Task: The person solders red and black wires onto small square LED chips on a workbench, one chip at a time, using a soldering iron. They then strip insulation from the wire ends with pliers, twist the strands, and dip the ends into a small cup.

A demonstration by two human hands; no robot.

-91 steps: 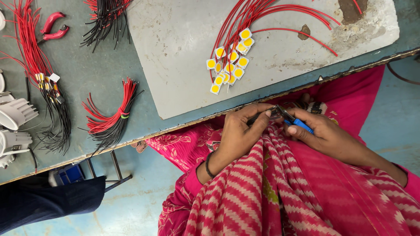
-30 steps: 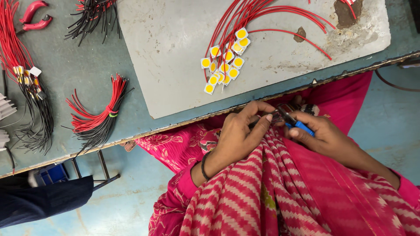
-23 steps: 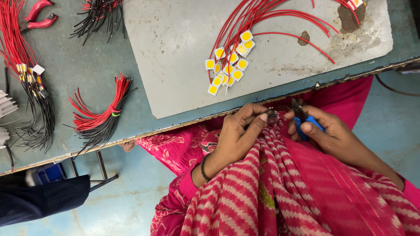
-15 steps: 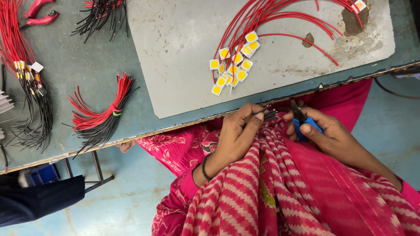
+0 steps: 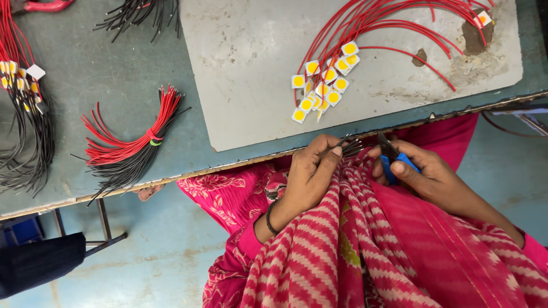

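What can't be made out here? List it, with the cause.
- Head view: wire ends pinched by the left hand; too small and blurred to count.
- Tool jaws: the right hand covers most of the blue-handled cutter.
- Red wires: cut off by the top edge.

Left hand [image 5: 308,174] pinches black wires [image 5: 349,146]; right hand [image 5: 425,174] holds blue-handled pliers [image 5: 394,159] beside them.
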